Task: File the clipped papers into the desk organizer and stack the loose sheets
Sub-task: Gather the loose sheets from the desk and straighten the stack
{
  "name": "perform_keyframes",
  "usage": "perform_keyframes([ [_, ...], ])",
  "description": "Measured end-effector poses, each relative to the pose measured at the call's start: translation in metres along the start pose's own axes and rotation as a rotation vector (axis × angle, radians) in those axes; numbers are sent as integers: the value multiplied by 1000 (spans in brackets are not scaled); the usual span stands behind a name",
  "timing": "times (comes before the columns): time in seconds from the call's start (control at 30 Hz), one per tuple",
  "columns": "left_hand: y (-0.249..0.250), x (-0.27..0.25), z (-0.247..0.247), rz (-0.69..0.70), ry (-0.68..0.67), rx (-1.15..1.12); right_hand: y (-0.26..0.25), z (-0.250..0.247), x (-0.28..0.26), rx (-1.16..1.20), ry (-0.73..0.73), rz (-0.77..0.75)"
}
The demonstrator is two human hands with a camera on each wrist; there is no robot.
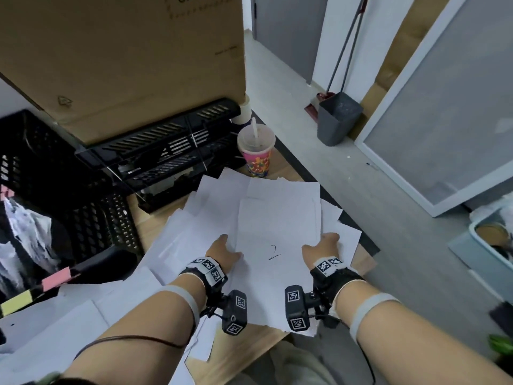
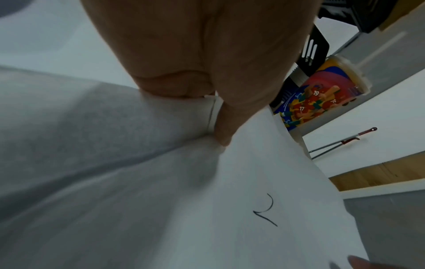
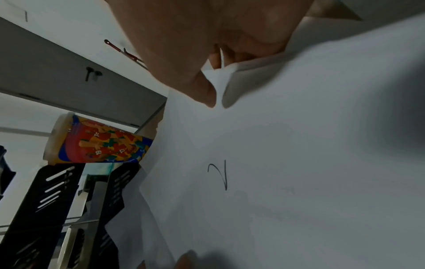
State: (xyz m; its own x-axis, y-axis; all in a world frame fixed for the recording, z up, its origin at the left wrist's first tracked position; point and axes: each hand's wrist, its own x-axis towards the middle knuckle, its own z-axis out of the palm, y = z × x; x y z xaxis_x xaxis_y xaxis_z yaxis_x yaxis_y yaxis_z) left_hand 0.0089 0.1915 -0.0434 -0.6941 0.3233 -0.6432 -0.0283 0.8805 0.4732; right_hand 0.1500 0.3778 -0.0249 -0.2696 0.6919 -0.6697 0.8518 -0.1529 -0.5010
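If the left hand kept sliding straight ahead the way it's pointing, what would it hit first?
Probably the black organizer. The left hand grips the paper stack and points forward across the loose sheets toward the trays; the cup stands a little to the right. Depth is hard to judge.

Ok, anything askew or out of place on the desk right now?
Yes. The loose sheets are fanned out crookedly, corners poking past the desk edge on the right. Left hand and right hand grip the top bundle. The drink cup stands right beside the paper.
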Motion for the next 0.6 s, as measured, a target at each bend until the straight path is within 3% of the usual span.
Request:
perform_keyframes([
  [0.2,-20,-8,2,56,-89,-36,4,13,-15,-65,-162,-56],
  [0.33,-35,-5,-2,103,34,-25,10,35,-30,-185,-284,-110],
  [0.47,-39,-17,-14,151,58,-108,16,42,-46,-133,-279,-157],
  [0.6,-46,-36,-32,101,36,-331,5,38,-64,-63,-273,-235],
])
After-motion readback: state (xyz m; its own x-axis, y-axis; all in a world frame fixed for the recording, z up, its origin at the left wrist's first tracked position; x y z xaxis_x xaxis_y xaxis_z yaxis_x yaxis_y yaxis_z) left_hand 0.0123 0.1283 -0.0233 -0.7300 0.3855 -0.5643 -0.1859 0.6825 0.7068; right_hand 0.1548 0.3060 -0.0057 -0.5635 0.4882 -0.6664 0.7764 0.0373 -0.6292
